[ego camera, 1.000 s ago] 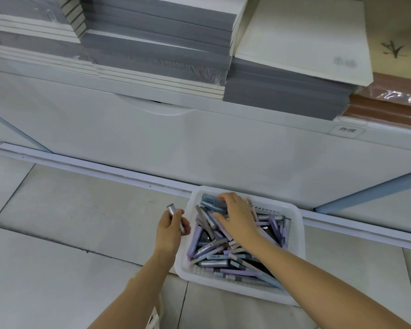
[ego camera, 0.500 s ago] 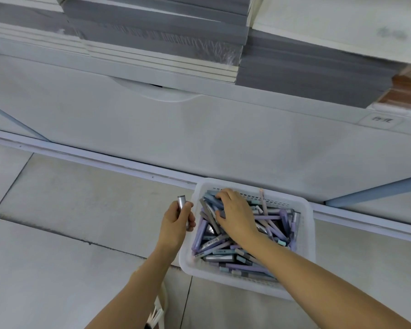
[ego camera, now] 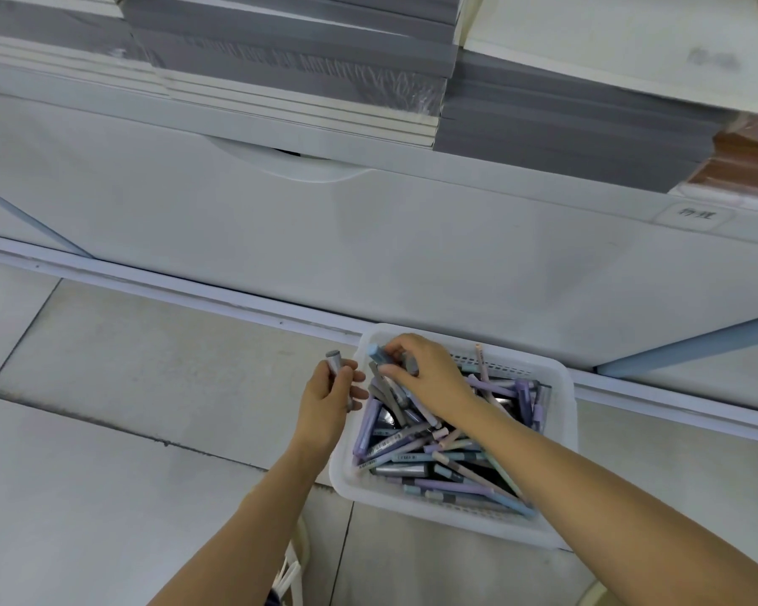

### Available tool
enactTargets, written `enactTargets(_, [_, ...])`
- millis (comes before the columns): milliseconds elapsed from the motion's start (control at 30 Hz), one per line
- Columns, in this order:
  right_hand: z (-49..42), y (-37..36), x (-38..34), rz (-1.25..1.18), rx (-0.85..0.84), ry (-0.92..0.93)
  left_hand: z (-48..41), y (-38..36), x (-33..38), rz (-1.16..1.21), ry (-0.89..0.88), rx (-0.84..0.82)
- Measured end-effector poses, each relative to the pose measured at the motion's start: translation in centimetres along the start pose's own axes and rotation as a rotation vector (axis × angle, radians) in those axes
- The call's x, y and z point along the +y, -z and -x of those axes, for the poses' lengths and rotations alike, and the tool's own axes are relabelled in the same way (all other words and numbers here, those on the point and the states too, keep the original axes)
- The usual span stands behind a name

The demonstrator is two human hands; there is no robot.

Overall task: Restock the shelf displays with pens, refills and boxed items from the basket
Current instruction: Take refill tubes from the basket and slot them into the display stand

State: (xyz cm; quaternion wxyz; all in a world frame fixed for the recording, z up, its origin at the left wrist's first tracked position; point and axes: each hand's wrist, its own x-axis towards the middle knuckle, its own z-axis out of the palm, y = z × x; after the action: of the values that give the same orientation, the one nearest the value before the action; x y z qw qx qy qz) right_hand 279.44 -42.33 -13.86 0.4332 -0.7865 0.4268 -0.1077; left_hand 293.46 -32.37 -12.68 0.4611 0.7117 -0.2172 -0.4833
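**A:** White plastic, was that the basket? Where did it stand?

**B:** Yes. It stood on the tiled floor, just beside the pale rail at the foot of the shelf unit. It was full of pens, lilac, grey and light blue, which lay across each other in a heap.

**A:** And the right grip?

**B:** The right grip was over the far left corner of the basket. Its thumb and first fingers pinched a light blue pen near one end, and the free end pointed up and to the left, above the heap. If the other fingers touched the pens below, I could not tell.

**A:** What did the left grip hold?

**B:** The left grip was outside the basket, just beside its left wall, above the floor. It was clenched round a grey pen, which stood nearly upright; the capped end came out above the thumb. The lower end was hidden behind the fingers.

**A:** Did the two pens touch?

**B:** No, they were near but apart.

**A:** What lay higher on the shelf unit?

**B:** Stacks of grey and cream notebooks lay flat on it. A small label sat on the front edge at the right, its characters too blurred to read.
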Motion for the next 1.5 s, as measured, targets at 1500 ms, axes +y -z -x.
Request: enactTargets(1500, [14.3,29.2,-26.5,-0.504,0.457,0.56,18.4,-5.3,34.4,0.293,-0.787,-0.302])
